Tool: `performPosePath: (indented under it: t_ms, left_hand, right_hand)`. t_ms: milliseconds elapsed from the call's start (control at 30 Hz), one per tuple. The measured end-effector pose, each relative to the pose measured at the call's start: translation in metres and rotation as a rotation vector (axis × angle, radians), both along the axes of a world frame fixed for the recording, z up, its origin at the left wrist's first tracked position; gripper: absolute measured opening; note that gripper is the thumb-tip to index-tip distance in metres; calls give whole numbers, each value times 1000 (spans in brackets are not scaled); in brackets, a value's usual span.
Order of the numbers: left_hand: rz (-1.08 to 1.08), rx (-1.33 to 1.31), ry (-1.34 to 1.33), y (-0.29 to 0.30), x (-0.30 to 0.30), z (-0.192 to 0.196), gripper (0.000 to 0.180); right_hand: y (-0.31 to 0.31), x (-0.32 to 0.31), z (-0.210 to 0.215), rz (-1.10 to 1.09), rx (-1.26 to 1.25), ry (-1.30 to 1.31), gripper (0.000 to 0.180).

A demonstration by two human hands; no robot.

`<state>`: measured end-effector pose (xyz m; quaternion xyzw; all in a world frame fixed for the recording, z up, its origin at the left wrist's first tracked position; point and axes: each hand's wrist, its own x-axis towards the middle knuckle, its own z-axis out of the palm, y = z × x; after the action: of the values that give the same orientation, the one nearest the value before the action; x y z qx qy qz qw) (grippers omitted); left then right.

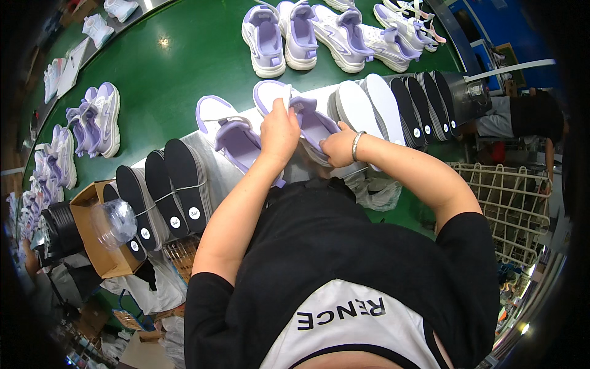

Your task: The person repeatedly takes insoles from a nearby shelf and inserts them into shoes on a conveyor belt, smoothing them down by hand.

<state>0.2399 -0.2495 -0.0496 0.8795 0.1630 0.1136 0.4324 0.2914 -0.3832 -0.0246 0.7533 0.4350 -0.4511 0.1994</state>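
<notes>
A white sneaker [314, 123] with lavender lining and toe trim is at the upper centre of the frame, held at the tongue and near the heel, opening upward, toe pointing upper left.

A shoe factory or workshop is being suggested: purple-and-white sneakers [264, 44] are being carried in rows on a long green bench [178, 67], bundled insoles [187, 169] are being kept along its near edge, and a wire basket [504, 206] beyond its near right corner.
</notes>
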Motion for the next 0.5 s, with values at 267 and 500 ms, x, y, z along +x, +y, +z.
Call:
performPosePath:
  t_ms: [267,500]
  left_hand:
    - [26,-138,14,7,-39,-6,28]
    - [-44,81,-212,11,-49,13,42]
  right_hand:
    - [-17,15,51,-663,1075,79,29]
    - [-49,-2,-24,-799,665,71,40]
